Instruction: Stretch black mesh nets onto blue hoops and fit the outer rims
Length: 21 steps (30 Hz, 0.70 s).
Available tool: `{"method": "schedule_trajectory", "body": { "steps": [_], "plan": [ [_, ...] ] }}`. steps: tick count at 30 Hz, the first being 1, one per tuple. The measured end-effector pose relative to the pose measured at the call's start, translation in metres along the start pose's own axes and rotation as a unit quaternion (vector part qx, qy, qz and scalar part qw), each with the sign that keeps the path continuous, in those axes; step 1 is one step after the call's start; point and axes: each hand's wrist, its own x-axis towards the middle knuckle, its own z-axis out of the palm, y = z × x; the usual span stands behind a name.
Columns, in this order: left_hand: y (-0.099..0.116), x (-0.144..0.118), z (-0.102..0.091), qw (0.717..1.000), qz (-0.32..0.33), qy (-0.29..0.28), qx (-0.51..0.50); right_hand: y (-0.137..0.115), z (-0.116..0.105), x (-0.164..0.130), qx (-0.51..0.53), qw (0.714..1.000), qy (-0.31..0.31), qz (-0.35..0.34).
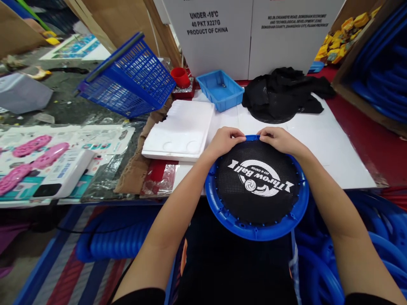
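At disc's 12 o'clock rim: your left hand [224, 142] and right hand [280, 140], fingers [237, 134] closed, pinching black mesh [257, 186] on blue disc [222, 212]; desk [330, 148] beneath.

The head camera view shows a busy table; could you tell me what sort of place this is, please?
Probably a small toy assembly or packing workshop: both hands work netting onto a blue ring, spare black netting is piled behind, and shipping cartons stand by.

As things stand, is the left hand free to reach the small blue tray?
Probably not right away: the left hand is pinching the blue ring's far edge. The path to the small blue tray looks unobstructed.
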Motion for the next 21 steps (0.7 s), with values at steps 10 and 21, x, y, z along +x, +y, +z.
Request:
{"method": "schedule_trajectory", "body": {
  "steps": [10, 21],
  "plan": [
    [0.003, 0.0, 0.015, 1.0, -0.005, 0.004, -0.002, 0.008, -0.022, 0.005, 0.017, 0.995, -0.101, -0.022],
    [0.0, -0.002, 0.012, 0.999, 0.01, -0.008, -0.051, 0.004, -0.012, -0.002, -0.038, 0.996, -0.066, -0.04]
  ]
}}
